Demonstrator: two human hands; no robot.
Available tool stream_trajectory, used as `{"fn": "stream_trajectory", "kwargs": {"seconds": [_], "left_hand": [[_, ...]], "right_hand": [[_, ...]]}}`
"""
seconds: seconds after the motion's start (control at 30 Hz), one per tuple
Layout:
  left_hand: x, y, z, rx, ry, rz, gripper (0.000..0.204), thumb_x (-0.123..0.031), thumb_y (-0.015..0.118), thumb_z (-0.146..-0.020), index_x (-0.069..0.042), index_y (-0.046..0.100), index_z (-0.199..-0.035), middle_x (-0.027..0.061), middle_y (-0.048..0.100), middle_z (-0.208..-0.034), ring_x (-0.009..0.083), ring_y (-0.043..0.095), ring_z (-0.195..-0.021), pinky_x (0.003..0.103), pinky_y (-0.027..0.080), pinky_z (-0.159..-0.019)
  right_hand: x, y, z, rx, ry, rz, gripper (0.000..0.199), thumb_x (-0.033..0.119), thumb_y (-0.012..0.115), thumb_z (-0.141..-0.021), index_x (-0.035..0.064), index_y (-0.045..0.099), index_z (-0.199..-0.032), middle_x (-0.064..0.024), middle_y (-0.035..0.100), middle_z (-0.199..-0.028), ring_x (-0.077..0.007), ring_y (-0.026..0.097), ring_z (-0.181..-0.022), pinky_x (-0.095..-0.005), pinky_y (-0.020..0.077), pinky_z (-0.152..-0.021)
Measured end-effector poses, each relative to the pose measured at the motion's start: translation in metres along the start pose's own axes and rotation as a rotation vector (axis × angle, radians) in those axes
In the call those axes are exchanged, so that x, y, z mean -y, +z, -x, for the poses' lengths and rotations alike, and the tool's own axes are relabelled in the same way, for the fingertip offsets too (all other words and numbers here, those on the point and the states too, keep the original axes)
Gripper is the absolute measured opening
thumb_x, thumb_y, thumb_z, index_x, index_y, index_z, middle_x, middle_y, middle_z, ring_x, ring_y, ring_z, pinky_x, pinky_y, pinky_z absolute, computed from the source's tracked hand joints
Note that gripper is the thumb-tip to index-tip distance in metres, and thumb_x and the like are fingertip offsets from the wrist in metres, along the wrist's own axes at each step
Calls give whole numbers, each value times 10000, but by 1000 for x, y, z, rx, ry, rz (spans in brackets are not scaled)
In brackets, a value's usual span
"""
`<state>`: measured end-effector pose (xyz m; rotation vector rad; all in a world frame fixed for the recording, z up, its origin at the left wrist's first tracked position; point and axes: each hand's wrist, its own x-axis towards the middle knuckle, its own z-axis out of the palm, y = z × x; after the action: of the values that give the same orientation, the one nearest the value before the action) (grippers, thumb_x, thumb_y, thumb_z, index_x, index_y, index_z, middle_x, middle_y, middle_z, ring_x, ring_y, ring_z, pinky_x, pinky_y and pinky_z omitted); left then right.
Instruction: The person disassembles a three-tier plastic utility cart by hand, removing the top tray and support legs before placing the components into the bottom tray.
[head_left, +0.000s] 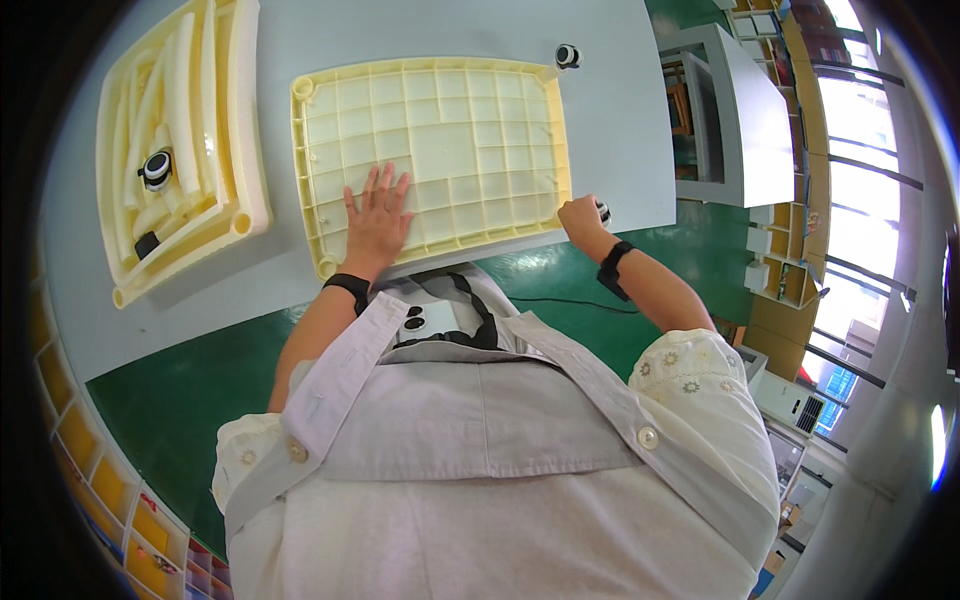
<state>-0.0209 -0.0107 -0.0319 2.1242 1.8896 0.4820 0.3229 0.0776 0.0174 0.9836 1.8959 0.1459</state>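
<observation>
A pale yellow plastic shelf panel lies on the table with its ribbed grid facing up. My left hand rests flat on its near left part, fingers spread. At the near right corner, my right hand is closed around a black-and-white caster wheel, partly hidden by the fingers. Another caster wheel sticks out at the panel's far right corner. Round sockets show at the two left corners, with no wheel in them.
On the left lies a second yellow panel holding several yellow tubes, a loose caster wheel and a black piece. The grey table ends just before my body. A grey cabinet stands beyond its right edge.
</observation>
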Motion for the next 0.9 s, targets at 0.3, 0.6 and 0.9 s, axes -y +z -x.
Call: {"fn": "stream_trajectory", "kwargs": {"seconds": [0.3, 0.6, 0.9], "left_hand": [[10, 6, 1, -12, 45, -45, 675, -331, 557, -771, -162, 277, -1361, 103, 176, -1442, 310, 150, -1331, 665, 124, -969], [-28, -157, -31, 96, 5, 1061, 524, -207, 744, -675, -42, 468, -1089, 77, 565, -984, 161, 551, -910, 288, 427, -810], [183, -232, 19, -759, -584, 186, 326, -149, 592, -807, -14, 455, -1070, 154, 531, -961, 287, 530, -879, 364, 426, -794]], "right_hand": [[-30, -106, 11, -357, -143, -919, 150, 195, 617, -716, 65, 634, -788, -107, 636, -732, -247, 629, -707, -385, 467, -662], [41, -246, 53, -762, -953, -1307, 718, 285, 702, -706, 106, 382, -1323, -113, 185, -1431, -301, 226, -1289, -412, 219, -1044], [-2, -170, 9, -493, -690, -1500, 417, 165, 514, -872, 49, 414, -1260, -152, 617, -936, -241, 629, -876, -326, 492, -748]]}}
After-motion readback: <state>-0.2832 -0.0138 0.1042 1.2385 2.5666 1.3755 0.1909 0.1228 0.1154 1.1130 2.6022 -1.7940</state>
